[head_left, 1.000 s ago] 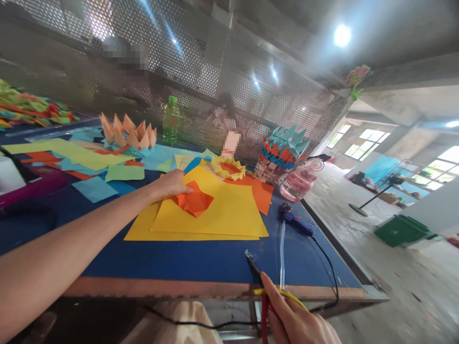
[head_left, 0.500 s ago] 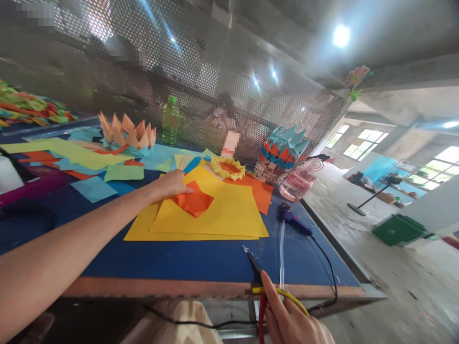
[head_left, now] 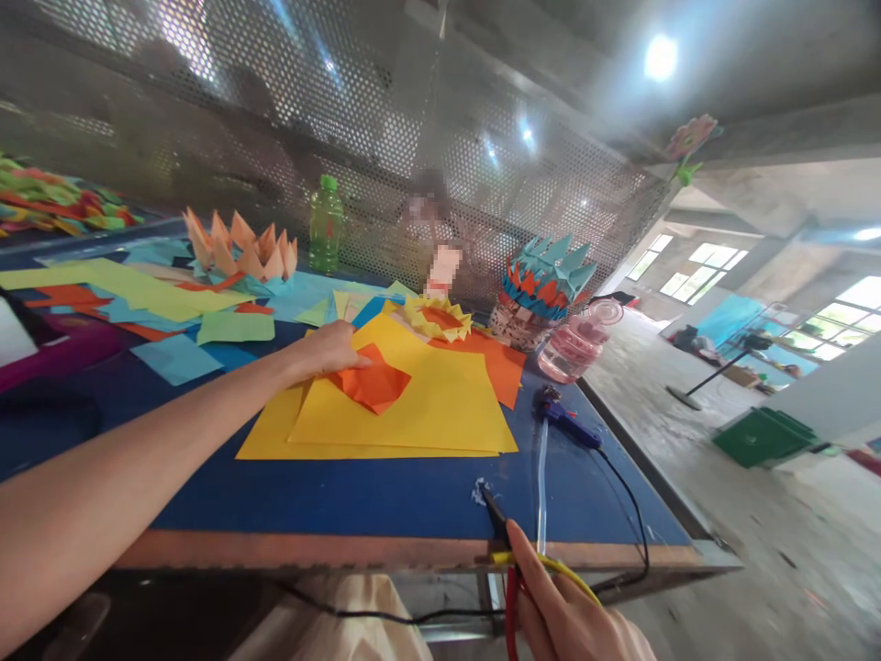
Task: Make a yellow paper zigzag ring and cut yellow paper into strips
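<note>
My left hand (head_left: 336, 349) is closed on the edge of a creased piece of orange paper (head_left: 378, 384), thumb on top. That piece lies over stacked yellow paper sheets (head_left: 440, 413). Low at the right, my right hand (head_left: 574, 615) is closed around a hand tool (head_left: 496, 516) with a black pointed end and red and yellow handles; its exact kind is unclear. Its tip touches a whitish clump of residue (head_left: 480, 491) on the blue tabletop (head_left: 330, 500). A blue glue gun (head_left: 571, 426) lies beyond it, a clear glue stick (head_left: 541, 487) reaching toward the table edge.
Behind the sheets sits a yellow paper flower (head_left: 440, 319). Folded paper petals (head_left: 240, 252), a green bottle (head_left: 326, 225), a pink bottle (head_left: 571, 347) and a petal-topped container (head_left: 527, 321) stand farther back. Loose coloured paper (head_left: 138, 298) covers the left. A black cord (head_left: 640, 523) hangs over the edge.
The tool in my right hand has shifted slightly right and down, and its tip is now at the residue. My left hand stays on the orange paper.
</note>
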Available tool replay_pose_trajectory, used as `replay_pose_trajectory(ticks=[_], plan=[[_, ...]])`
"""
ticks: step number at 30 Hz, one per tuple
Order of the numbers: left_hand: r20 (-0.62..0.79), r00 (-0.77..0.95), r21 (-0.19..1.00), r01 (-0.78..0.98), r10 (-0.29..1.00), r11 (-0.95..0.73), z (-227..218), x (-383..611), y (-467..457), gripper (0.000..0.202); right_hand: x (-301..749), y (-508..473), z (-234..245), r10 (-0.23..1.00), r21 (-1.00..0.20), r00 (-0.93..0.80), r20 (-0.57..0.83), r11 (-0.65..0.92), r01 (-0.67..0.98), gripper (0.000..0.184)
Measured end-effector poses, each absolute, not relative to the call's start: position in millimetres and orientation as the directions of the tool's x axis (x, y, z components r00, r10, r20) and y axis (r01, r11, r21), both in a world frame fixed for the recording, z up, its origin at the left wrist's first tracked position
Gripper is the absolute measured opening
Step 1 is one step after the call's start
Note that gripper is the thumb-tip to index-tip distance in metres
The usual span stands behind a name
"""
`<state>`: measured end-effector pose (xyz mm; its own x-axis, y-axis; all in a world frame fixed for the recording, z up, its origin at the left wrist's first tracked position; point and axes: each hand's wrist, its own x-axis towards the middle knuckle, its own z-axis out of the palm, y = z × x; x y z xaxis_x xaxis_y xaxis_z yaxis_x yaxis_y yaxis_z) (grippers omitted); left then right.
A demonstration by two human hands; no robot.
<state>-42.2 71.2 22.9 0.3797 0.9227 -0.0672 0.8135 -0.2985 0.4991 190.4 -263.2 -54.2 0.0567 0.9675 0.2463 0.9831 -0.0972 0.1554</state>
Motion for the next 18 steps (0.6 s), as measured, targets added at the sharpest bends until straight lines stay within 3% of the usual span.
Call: replay_pose_trajectory(ticks=[7, 18], plan=[[-0.044, 0.399, 0.527, 0.788, 0.916, -0.318, 19.9, -43.4, 73.5, 0.038, 192.9, -262.4, -52.0, 0.977, 0.179, 0.063, 0.204, -0.101, 0.979, 0.061], [-0.084, 0.393, 0.491, 0.816, 0.916, -0.305, 18.1, -43.5, 75.0, 0.036, 196.3, -258.5, -51.3, 0.969, 0.091, 0.038, 0.245, -0.062, 0.994, 0.066]])
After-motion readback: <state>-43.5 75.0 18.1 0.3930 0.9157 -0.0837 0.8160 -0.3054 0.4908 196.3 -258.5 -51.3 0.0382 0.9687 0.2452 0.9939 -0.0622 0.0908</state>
